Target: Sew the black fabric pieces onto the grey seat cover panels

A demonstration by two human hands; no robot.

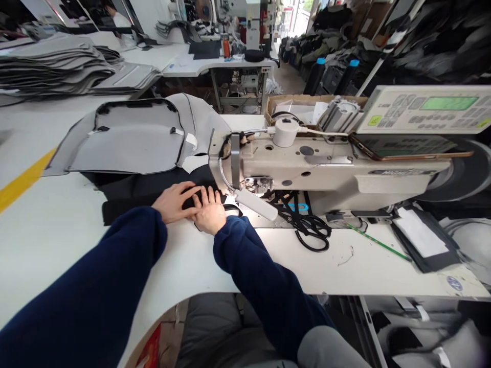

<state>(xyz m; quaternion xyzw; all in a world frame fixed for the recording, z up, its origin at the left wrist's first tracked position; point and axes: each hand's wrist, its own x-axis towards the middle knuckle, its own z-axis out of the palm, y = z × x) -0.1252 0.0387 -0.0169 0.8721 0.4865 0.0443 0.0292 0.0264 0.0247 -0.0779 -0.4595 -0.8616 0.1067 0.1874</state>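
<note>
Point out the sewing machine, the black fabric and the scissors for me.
Sewing machine [326, 175]: head view, middle of its body.
Black fabric [148, 188]: head view, its flat upper part.
Scissors [304, 221]: head view, where the handles begin.

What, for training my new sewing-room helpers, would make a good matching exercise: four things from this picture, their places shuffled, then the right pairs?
Things
1. Black fabric piece
2. Black loop-handled scissors
3. Slim green patterned stick
4. Pale rectangular control box with green display

Places
A. Just left of the white paper sheet
B. Under the bare left hand and right hand
C. Above the right end of the beige metal sewing machine
D. Between the right hand and the stick

Pairs: 1-B, 2-D, 3-A, 4-C
</note>
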